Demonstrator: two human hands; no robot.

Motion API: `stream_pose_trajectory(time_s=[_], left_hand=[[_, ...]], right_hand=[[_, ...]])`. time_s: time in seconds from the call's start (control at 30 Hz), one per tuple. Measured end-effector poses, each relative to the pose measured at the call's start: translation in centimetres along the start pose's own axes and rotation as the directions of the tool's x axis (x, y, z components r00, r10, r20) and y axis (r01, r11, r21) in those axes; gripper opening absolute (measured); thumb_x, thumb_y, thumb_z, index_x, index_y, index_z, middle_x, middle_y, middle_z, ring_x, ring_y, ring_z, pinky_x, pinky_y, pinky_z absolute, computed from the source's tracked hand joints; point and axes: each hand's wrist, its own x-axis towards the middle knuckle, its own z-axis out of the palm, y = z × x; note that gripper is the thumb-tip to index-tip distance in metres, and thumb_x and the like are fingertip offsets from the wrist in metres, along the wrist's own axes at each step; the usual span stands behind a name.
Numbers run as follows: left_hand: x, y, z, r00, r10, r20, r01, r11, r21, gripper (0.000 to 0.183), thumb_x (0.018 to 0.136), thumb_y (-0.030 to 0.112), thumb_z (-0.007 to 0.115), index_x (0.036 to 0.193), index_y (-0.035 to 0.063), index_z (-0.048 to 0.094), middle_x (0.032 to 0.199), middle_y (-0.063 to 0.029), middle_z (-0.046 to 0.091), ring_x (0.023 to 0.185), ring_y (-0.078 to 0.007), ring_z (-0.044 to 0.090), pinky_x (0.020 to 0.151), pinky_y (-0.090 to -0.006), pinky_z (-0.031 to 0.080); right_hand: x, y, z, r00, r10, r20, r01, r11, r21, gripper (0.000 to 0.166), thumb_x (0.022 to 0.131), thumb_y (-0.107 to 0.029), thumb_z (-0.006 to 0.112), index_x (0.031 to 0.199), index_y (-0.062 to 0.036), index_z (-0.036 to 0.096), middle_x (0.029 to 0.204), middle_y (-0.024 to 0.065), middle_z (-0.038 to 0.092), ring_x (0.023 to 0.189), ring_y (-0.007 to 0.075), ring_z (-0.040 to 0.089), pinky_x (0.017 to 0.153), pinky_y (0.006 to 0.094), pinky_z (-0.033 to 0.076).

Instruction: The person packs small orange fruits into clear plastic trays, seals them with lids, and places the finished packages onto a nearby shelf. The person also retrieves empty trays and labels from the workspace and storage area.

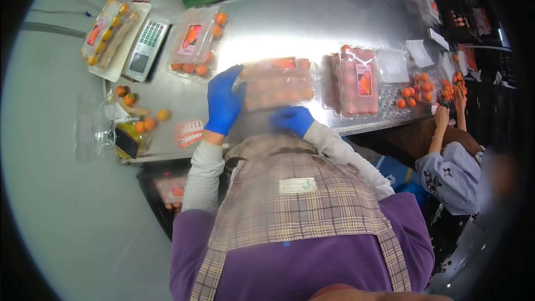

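Note:
A clear plastic clamshell pack point(278, 83) of small orange fruits, which look like cherry tomatoes, is tilted in front of me over the steel table. It bears a picture label along its far edge. Wearing a blue glove, my left hand point(225, 102) grips the pack's left end, thumb on the near side. My right hand point(292, 120), also gloved in blue, is blurred just below the pack's near edge. Its fingers look curled, and I cannot tell whether they touch the pack or hold anything.
Filled packs stand left point(196, 44) and right point(359, 81) on the steel table point(276, 16). A digital scale point(146, 48) carries another pack point(110, 31). Label sheets point(190, 133), loose fruits point(150, 123) and a phone point(126, 143) lie near left. A co-worker's hands point(442, 115) handle fruit at right.

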Motion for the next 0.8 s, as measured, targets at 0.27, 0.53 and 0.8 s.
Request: stream_pose_trajectory(time_s=[0.27,0.53,0.8], left_hand=[[5.1,-3.7,4.7,0.947,-0.314,-0.072,0.23,0.814,-0.533,0.033,0.086,0.017,0.066,0.115,0.002,0.061,0.111,-0.0111,0.065,0.1,-0.0185,0.06,0.088,-0.0299,0.046],[8.1,-6.0,4.7,0.903,-0.352,0.247,0.415,0.569,-0.71,0.035,0.096,0.034,0.046,0.101,0.0054,0.064,0.081,-0.0041,0.064,0.077,-0.012,0.059,0.066,-0.0288,0.048],[11.3,-6.8,4.5,0.848,-0.449,0.283,0.525,0.635,-0.566,0.034,0.095,0.027,0.053,0.112,-0.0025,0.059,0.087,-0.0056,0.064,0.079,-0.0115,0.059,0.074,-0.0247,0.046]], right_hand=[[1.5,-0.1,-3.9,0.778,-0.612,-0.141,0.244,0.501,-0.83,0.021,0.071,-0.012,0.064,0.091,-0.0113,0.068,0.093,0.0052,0.068,0.087,0.0237,0.064,0.076,0.0356,0.052],[5.4,-6.4,-9.6,0.637,-0.736,-0.231,0.26,0.487,-0.834,0.016,0.074,-0.015,0.067,0.089,-0.0133,0.067,0.105,0.0057,0.065,0.095,0.0281,0.061,0.073,0.0398,0.05],[13.4,-6.8,-14.4,0.512,-0.842,-0.173,0.195,0.309,-0.931,0.047,0.069,-0.012,0.073,0.113,-0.0146,0.059,0.118,0.0033,0.063,0.097,0.0264,0.062,0.079,0.0373,0.05]])
